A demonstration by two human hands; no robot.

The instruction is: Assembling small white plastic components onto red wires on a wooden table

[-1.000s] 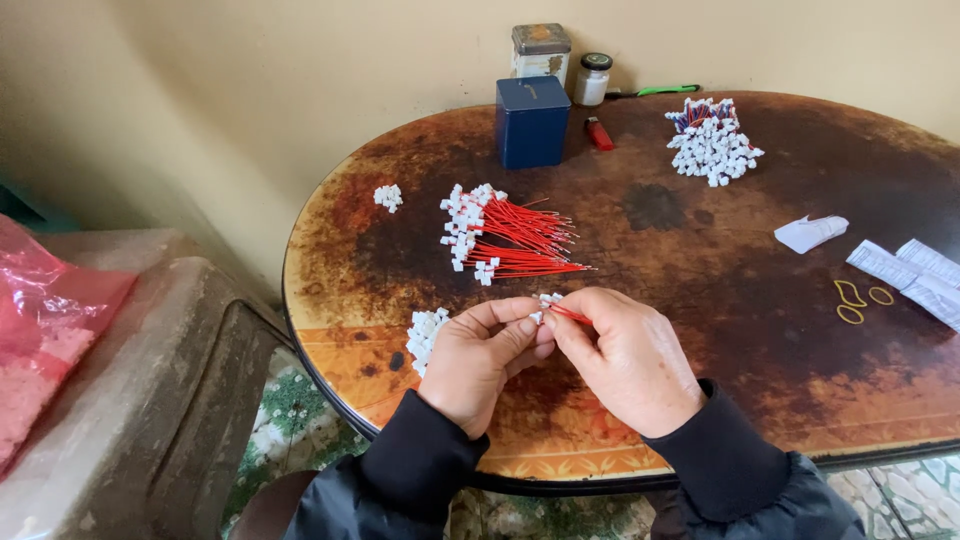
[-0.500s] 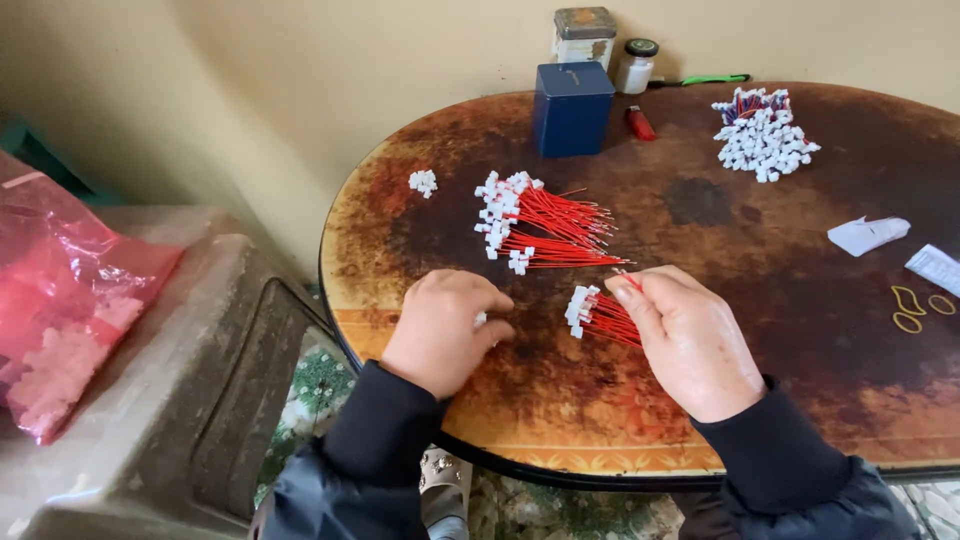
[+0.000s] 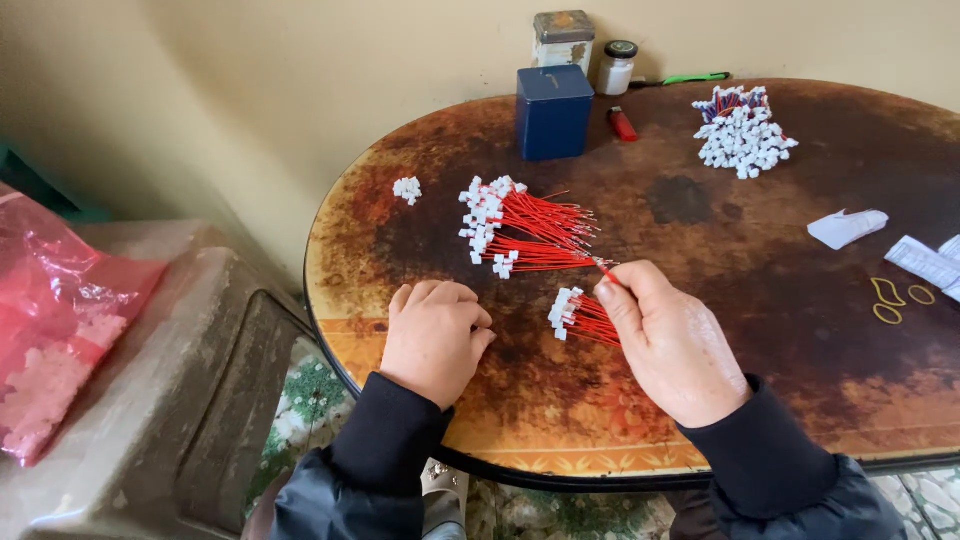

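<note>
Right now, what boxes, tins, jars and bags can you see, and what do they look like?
Blue box: back of the round table, squarish, dark blue.
Metal tin: behind the blue box by the wall, grey with a brownish lid.
Small jar: right of the tin, pale with a dark cap.
Pink plastic bag: far left, off the table, see-through, holding small white pieces.
Paper slips: right edge of the table, white, flat.

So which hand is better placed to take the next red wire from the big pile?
Probably the right hand: its fingertips already pinch a red wire at the edge of the big pile. The left hand rests curled on the table, farther away.
</note>
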